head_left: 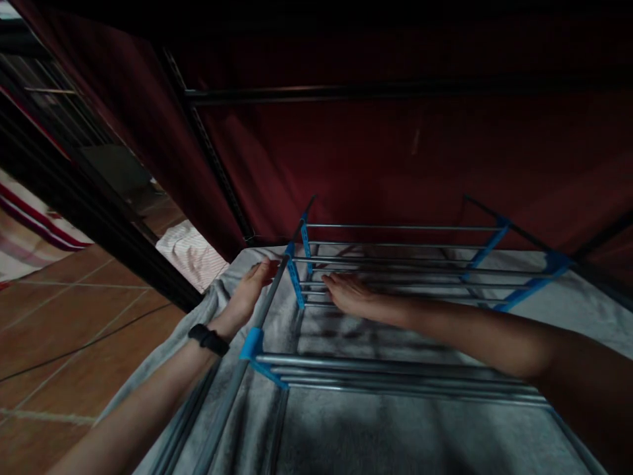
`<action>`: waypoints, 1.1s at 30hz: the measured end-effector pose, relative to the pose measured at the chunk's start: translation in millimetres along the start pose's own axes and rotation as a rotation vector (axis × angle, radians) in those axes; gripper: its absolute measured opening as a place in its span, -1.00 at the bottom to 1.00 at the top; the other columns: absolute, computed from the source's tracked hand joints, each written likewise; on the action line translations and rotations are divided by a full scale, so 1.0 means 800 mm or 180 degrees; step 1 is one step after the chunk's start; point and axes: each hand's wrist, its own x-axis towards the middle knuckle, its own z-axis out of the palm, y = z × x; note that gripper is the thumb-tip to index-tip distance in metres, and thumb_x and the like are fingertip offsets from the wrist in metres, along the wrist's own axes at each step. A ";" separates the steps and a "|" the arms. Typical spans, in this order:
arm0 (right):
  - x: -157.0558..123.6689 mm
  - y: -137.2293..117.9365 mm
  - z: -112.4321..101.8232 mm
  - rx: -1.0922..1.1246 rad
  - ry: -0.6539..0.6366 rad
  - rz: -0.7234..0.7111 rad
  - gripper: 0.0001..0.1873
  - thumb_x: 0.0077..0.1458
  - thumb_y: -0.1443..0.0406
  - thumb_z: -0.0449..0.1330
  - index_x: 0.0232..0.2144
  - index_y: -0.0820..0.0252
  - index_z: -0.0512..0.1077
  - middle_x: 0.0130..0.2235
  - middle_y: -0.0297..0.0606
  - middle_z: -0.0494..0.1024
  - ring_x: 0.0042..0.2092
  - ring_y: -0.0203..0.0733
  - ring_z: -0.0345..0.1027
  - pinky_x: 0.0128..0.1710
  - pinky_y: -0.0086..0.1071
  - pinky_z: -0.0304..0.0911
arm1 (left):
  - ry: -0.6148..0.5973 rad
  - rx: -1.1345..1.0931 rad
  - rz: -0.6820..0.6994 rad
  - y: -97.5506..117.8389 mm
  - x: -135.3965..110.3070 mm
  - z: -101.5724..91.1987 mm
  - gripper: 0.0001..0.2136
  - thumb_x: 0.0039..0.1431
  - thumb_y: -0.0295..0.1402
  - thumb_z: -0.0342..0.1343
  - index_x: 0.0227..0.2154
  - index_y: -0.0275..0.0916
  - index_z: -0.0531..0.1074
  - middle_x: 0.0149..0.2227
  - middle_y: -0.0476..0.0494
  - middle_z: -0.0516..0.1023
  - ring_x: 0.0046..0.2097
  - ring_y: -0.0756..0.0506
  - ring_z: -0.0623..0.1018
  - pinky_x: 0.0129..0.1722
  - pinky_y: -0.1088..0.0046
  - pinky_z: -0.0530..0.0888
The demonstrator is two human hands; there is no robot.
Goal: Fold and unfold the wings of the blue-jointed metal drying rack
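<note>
A rack of grey metal tubes with blue plastic joints lies on a grey blanket [341, 429]. My left hand [250, 290], with a black band [208, 340] on its wrist, is at the outer side of the rack's left pole [271, 290]. Its fingers stretch toward the pole close to a blue bracket [295, 277]; I cannot tell whether they touch it. Inside the frame, my right hand [349, 293] reaches left over the far crossbars [420, 285], fingers extended and nothing visible in them. Nearer to me runs another group of crossbars [395, 366], below my right forearm.
Behind the rack hangs a dark red curtain [370, 165] with a black metal bar [306, 94] across it. A black post [109, 218] slants down at left. Beyond it are a tiled floor [64, 316], a thin cable [84, 343] and a striped cloth [190, 254].
</note>
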 end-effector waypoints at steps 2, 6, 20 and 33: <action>0.010 0.000 -0.004 0.0042 -0.0145 0.0088 -0.65 0.42 0.28 -0.02 0.11 0.21 0.43 0.14 -0.02 0.55 0.09 0.00 0.49 0.05 -0.17 0.37 | -0.0164 -0.0255 -0.0168 -0.001 0.015 0.019 -0.44 0.26 0.19 0.03 -0.19 -0.26 0.57 -0.20 -0.28 0.69 -0.04 -0.29 0.65 0.00 0.12 0.55; 0.019 0.004 -0.008 0.0083 -0.0166 -0.0015 -0.70 0.46 0.20 -0.02 0.03 0.18 0.43 0.05 -0.10 0.60 0.05 -0.03 0.52 -0.07 -0.26 0.36 | -0.0644 -0.0623 -0.0253 -0.004 0.032 0.047 -0.42 0.33 0.19 -0.11 -0.28 -0.26 0.52 -0.33 -0.25 0.67 -0.15 -0.27 0.68 -0.11 0.15 0.58; 0.015 0.005 -0.024 0.0112 -0.0033 -0.0115 -0.72 0.46 0.19 -0.04 0.02 0.09 0.43 0.05 -0.19 0.62 0.02 -0.06 0.53 -0.18 -0.34 0.28 | -0.0803 0.0395 0.0701 -0.038 0.012 0.074 -0.29 0.44 -0.13 -0.61 -0.37 -0.32 0.46 -0.35 -0.15 0.64 -0.23 -0.05 0.65 -0.28 0.38 0.51; 0.015 0.000 -0.037 0.0071 -0.0262 -0.0021 -0.67 0.46 0.16 -0.07 0.01 0.05 0.45 0.02 -0.20 0.63 0.02 -0.06 0.52 -0.15 -0.33 0.30 | -0.0715 -0.0465 0.0326 -0.043 0.017 0.082 -0.47 0.43 -0.08 -0.39 -0.55 -0.17 0.29 -0.55 0.02 0.41 -0.41 -0.02 0.44 -0.23 0.29 0.45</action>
